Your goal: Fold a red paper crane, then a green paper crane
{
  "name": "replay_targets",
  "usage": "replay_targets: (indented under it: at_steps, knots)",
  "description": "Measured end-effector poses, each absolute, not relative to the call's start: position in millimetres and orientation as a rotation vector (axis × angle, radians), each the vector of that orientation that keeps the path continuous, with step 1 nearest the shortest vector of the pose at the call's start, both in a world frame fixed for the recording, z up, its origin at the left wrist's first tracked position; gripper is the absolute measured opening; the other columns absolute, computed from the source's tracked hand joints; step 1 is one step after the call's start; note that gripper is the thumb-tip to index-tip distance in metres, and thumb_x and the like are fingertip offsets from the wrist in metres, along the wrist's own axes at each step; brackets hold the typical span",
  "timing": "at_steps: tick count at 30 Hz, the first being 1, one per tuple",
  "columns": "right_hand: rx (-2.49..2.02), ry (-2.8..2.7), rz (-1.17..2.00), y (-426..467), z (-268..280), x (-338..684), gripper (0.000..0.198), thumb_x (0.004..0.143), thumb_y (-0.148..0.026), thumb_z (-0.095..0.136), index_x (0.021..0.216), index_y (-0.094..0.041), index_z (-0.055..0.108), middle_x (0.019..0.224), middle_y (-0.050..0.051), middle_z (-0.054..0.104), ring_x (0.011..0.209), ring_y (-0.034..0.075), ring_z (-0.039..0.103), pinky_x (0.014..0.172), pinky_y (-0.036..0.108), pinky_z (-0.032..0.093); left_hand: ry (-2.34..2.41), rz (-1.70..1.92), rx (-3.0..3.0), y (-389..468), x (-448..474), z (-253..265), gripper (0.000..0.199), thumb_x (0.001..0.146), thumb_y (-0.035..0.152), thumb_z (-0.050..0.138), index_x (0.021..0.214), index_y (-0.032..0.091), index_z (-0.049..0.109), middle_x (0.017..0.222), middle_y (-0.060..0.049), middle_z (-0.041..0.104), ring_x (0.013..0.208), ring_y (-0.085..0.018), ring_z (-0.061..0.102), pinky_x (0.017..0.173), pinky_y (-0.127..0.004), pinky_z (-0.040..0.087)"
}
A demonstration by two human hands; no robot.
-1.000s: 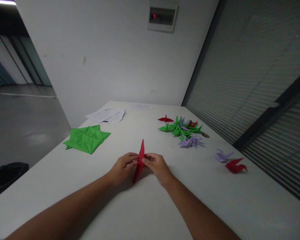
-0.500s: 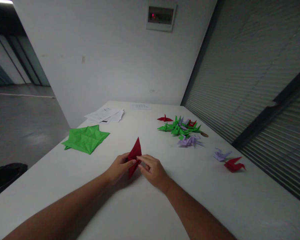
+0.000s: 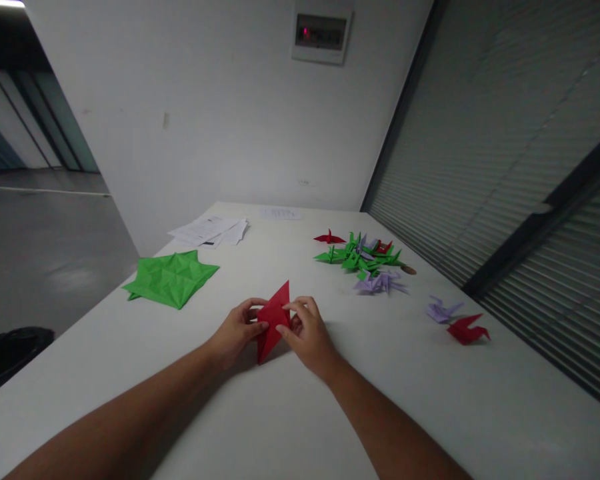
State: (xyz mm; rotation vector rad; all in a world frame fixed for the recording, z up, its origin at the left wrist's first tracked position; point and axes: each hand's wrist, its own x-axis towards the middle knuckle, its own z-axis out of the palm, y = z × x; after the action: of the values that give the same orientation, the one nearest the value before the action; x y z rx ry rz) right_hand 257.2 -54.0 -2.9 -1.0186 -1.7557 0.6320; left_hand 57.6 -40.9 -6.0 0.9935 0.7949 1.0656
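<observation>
A piece of folded red origami paper (image 3: 275, 320), pointed at top and bottom, is held between both hands just over the white table (image 3: 260, 427). My left hand (image 3: 237, 330) pinches its left side, thumb on the near face and fingers behind. At the right side, my right hand (image 3: 307, 333) grips the edge with its thumb in front; some of its fingers are hidden behind the paper or curled under.
Creased green paper sheets (image 3: 173, 280) lie at the left. Printed papers (image 3: 210, 230) are behind them. A pile of green and purple paper cranes (image 3: 363, 257) sits back right. A purple crane (image 3: 443, 309) and a red crane (image 3: 467, 330) rest nearer, right. A black bin (image 3: 15, 353) stands lower left.
The red paper has turned so its broad face shows more, and its top point has shifted right. My right hand's thumb has moved onto the near face.
</observation>
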Motion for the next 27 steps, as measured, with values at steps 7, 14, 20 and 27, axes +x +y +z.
replay_targets:
  at_steps: [7, 14, 20, 27]
  knots:
    - [-1.047, -1.483, 1.058, -45.8, -6.6, 254.8, 0.032, 0.076, -0.029, 0.075, 0.104, -0.024, 0.058, 0.096, 0.003, 0.067, 0.079, 0.019, 0.066, 0.070, 0.029, 0.055, 0.838, 1.037, 1.041, -41.7, 59.1, -5.7, 0.062, 0.066, 0.035, 0.092, 0.114, 0.020, 0.057, 0.084, -0.001, 0.071, 0.068, -0.016, 0.068, 0.062, -0.025, 0.051]
    - [-1.087, -1.472, 1.134, -42.9, -6.2, 259.9, 0.029, 0.074, -0.028, 0.074, 0.099, -0.022, 0.062, 0.088, 0.002, 0.070, 0.068, 0.016, 0.064, 0.060, 0.026, 0.050, 0.852, 1.033, 1.184, -38.4, 58.0, -15.7, 0.058, 0.069, 0.033, 0.088, 0.113, 0.022, 0.052, 0.074, 0.003, 0.066, 0.064, -0.014, 0.063, 0.063, -0.025, 0.049]
    - [-1.172, -1.627, 0.892, -37.7, -10.6, 265.2, 0.022, 0.074, -0.021, 0.074, 0.095, -0.020, 0.072, 0.102, 0.007, 0.072, 0.077, 0.019, 0.066, 0.070, 0.031, 0.055, 1.050, 1.025, 1.669, -37.6, 53.3, -17.1, 0.030, 0.073, 0.022, 0.079, 0.099, 0.022, 0.063, 0.091, -0.005, 0.068, 0.081, -0.021, 0.065, 0.072, -0.032, 0.052]
    - [-1.310, -2.111, 0.499, -41.2, -10.1, 268.0, 0.016, 0.075, -0.006, 0.075, 0.084, -0.020, 0.074, 0.090, 0.008, 0.070, 0.083, 0.023, 0.063, 0.080, 0.037, 0.053, 0.963, 0.866, 2.219, -37.9, 52.0, -14.3, 0.028, 0.066, 0.011, 0.084, 0.091, 0.023, 0.077, 0.100, -0.009, 0.069, 0.092, -0.025, 0.064, 0.085, -0.035, 0.052]
